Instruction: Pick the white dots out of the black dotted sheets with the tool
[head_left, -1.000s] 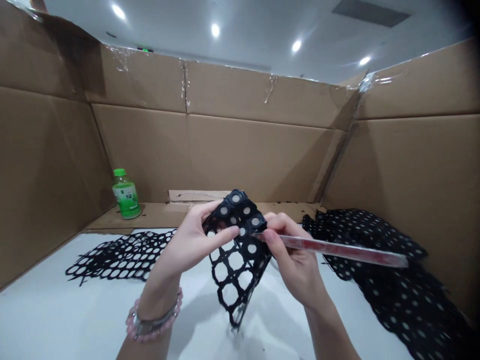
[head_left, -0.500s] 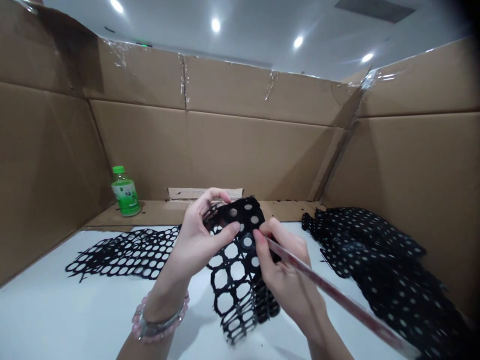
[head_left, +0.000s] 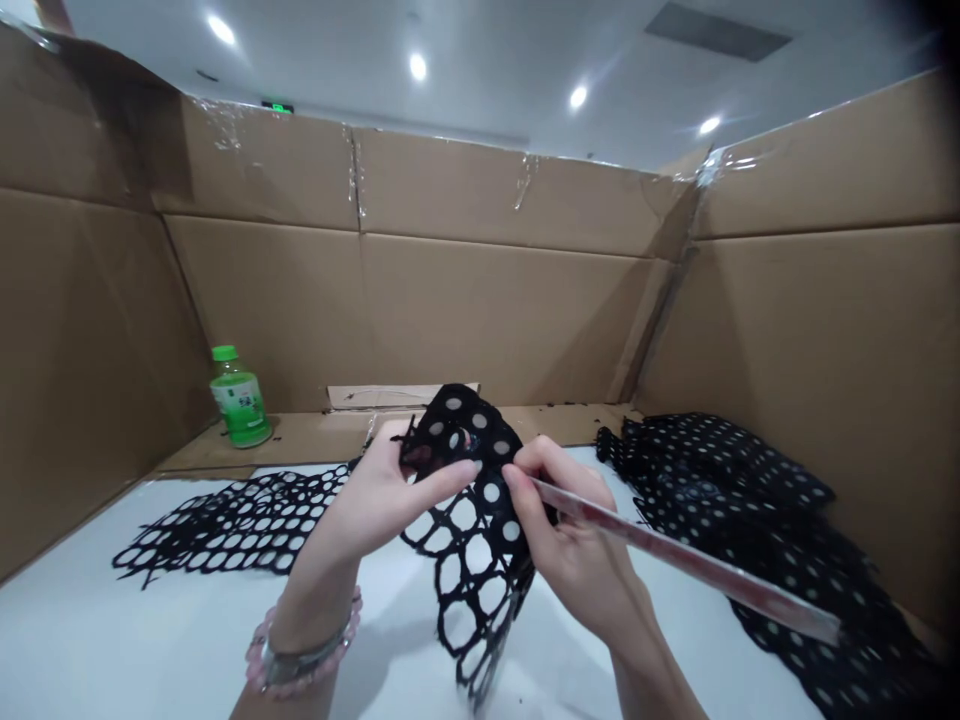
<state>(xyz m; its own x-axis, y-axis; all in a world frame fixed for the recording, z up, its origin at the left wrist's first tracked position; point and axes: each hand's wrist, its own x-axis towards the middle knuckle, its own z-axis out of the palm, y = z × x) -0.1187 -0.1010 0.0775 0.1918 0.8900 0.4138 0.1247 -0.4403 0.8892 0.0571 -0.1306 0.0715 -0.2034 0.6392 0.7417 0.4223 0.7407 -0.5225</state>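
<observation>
My left hand, wearing a pink bead bracelet at the wrist, grips a piece of black perforated fabric. The thumb lies on the near face, while the other fingers are mostly hidden behind it. The upper part has round holes with pale discs in them; below, the fabric hangs as an open net over the table. My right hand is closed at the fabric's right edge. In its grip is a long, flat, reddish translucent stick, slanting down to the right. The stick's front tip is hidden by the fingers.
On the left of the white table lies black netting with open holes. A heap of black dotted fabric covers the right side. A green-capped bottle stands at the back left. Cardboard walls enclose the table.
The fabric has tilted in my hands, its top edge folding up to the left and its hanging net swinging narrower. The view has shifted slightly. Both hands keep their hold.
</observation>
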